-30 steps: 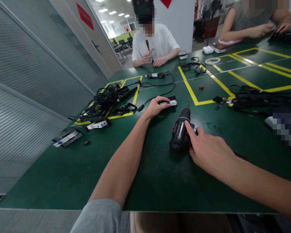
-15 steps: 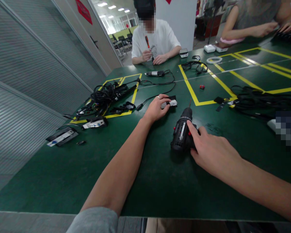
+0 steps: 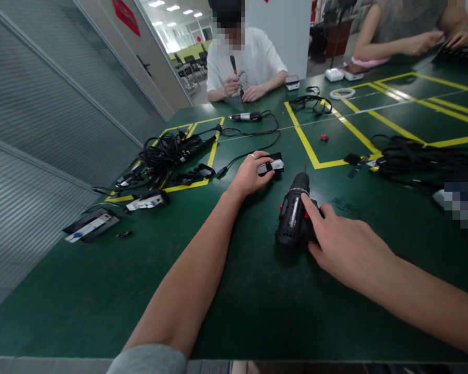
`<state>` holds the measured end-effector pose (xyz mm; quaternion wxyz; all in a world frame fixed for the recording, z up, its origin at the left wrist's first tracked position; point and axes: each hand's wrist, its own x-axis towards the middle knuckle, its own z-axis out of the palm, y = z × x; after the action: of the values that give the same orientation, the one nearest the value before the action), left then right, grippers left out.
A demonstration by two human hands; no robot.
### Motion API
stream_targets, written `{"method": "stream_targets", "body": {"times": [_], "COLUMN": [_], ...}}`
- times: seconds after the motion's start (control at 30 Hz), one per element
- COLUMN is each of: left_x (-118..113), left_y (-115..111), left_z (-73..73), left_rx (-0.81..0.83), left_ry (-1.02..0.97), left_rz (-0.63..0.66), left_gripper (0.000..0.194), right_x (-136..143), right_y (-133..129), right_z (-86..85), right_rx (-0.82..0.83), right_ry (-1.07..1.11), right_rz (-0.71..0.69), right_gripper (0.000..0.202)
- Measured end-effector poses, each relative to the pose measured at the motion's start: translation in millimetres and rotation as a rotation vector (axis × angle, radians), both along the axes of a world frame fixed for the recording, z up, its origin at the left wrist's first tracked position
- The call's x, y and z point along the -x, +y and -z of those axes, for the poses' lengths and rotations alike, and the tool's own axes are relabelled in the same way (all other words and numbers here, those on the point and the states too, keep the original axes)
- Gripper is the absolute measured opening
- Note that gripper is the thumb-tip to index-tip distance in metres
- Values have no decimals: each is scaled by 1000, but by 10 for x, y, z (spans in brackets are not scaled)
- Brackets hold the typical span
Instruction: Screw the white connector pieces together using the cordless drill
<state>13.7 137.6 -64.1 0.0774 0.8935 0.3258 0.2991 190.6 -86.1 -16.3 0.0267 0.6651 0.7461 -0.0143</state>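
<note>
My right hand [image 3: 345,234] is wrapped around the handle of a black cordless drill [image 3: 292,215], its index finger stretched along the body. The drill lies on its side low over the green table, or on it; I cannot tell which. A thin bit [image 3: 305,165] points away from me toward the far side. Beyond it to the left, my left hand [image 3: 253,174], with a ring on one finger, holds a small black-and-white flat part [image 3: 273,165] against the table. Its fingers cover the part's left end.
Tangled black cables [image 3: 167,156] lie at left, near two black-and-white parts [image 3: 147,201]. More cables [image 3: 417,156] lie at right. A corded tool [image 3: 245,117] rests before a person in a white shirt [image 3: 249,62] holding a screwdriver [image 3: 233,65]. Another person's hands [image 3: 429,42] are at far right.
The view has shifted slightly, moving the far and left-hand things a little leftward in the picture. Both hands keep their grips, with no clear movement of the drill or the part.
</note>
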Motion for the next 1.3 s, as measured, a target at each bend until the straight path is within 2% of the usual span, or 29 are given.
{"method": "stream_targets", "body": {"times": [0.27,0.47,1.0,1.3], "left_x": [41,30,49,25], "left_y": [13,22,4,5], "left_z": [-17,-10,-6,-9], "left_rx": [-67,-60,-39,22], "left_ry": [82,82,78,22], "left_rz": [26,6,10,-13], "left_gripper": [40,35,40,32], "right_x": [15,14,25,-39], "right_y": [-3,-8,-9,17], "right_z": [-21,-15,-15,-5], "right_rx": [31,14,4,18], "right_ry": [-29,-25,-33,31], "right_rz": [4,-11,-19,-5], "right_gripper": [81,80,78,81]}}
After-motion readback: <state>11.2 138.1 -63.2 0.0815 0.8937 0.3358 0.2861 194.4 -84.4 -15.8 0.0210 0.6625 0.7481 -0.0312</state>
